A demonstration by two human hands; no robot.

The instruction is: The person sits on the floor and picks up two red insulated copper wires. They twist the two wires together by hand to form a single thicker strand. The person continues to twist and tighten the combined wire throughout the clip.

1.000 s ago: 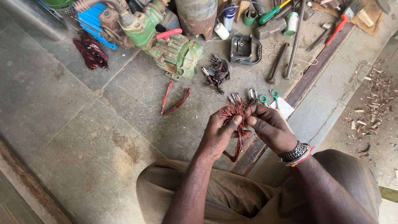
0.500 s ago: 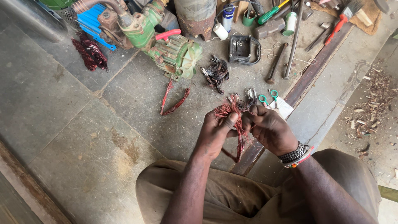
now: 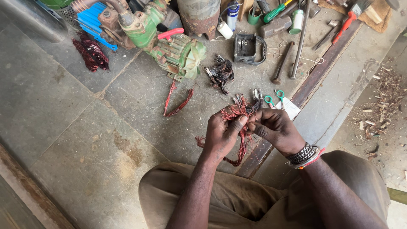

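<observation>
Reddish-copper wire bundle, glinting, with silvery stripped ends. Green motor flaked with rust, a red lever on top. Teal-handled scissors beside white paper. Blue ribbed part. Dark maroon coil on the grey floor.

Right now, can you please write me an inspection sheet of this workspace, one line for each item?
Surface: grey concrete floor, stained, with a rusty metal rail running across it.
Job's things: bundle of reddish copper wire held in both hands, above the knees.
Clutter: green motor, loose red wire loop, dark wire bundle, teal-handled scissors, hammer, black strap case, dark red coil.
Grippers: left hand grips the bundle, thumb pressed on top; right hand pinches strands with its fingers.
Cables: thin white string near the hammer.
Surroundings: wood chips on the ground at the right.
</observation>
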